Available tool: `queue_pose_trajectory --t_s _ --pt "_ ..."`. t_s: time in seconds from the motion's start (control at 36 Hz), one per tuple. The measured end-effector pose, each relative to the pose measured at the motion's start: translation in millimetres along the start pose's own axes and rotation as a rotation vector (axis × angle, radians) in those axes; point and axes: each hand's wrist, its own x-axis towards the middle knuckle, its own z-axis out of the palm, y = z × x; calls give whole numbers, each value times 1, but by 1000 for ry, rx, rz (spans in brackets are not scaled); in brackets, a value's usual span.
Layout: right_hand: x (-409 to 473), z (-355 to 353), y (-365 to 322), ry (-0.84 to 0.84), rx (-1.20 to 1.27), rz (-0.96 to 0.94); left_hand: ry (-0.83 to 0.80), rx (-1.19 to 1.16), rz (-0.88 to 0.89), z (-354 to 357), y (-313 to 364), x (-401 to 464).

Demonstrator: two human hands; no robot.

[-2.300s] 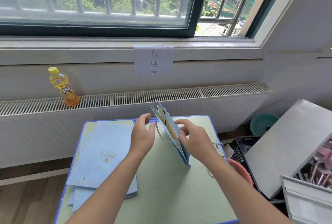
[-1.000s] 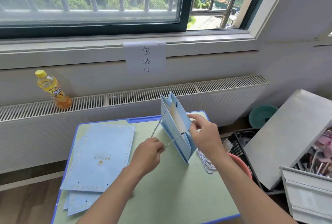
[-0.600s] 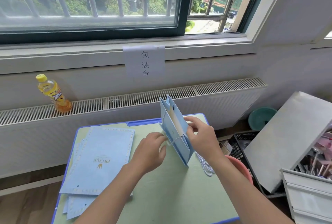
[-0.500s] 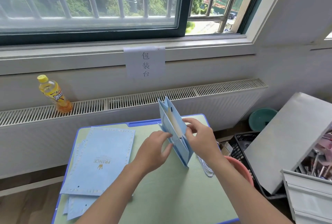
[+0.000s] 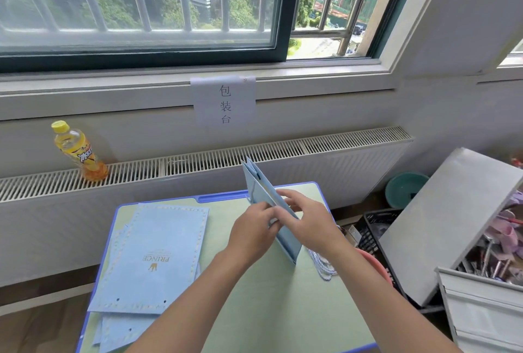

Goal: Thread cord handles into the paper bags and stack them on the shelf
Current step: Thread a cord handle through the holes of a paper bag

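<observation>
A person's two hands work at the upper edge of a pale blue paper bag (image 5: pixel 285 232) standing on edge near the middle-right of a green desk (image 5: pixel 271 310) w/ blue rim. Left hand (image 5: pixel 250 232) has fingers curled, pinching at the bag's near panel; right hand (image 5: pixel 308 222) grips the bag's top from the other side, fingers bent round it. Cord itself isn't visible at the fingertips, so can't tell if this handle is through yet; judged from the pose, threading is mid-step. Spare striped cords (image 5: pixel 321 263) lie just beside the bag on the desk's right. To the left, a stack of flat bags (image 5: pixel 152 253) marked "PRINCE" waits w/ holes showing bare, so most of the job looks undone; no shelf or finished stack in view. Behind: radiator grille (image 5: pixel 254 154) under a barred window, yellow drink bottle (image 5: pixel 79 151) standing on it, paper sign (image 5: pixel 223 100) taped to the sill. At right, a black crate (image 5: pixel 373 228), a teal basin (image 5: pixel 404 188) & a grey board (image 5: pixel 450 219).
</observation>
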Motion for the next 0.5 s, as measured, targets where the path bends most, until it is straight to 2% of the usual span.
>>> queue_pose_trajectory --t_s 0.14,0.28,0.33,0.42,0.5 --pt "2 -8 10 28 -139 -42 41 -45 101 2 -16 0" --pt "2 -19 14 121 -199 -76 416 -231 -89 -25 -28 11" --pt "1 -23 14 107 -167 -84 369 -396 -208 -39 -33 17" --pt "-1 -28 12 70 -131 -121 156 -633 -284 -57 -39 22" --pt "0 -31 12 76 -109 -115 152 -837 -268 -69 -42 20"
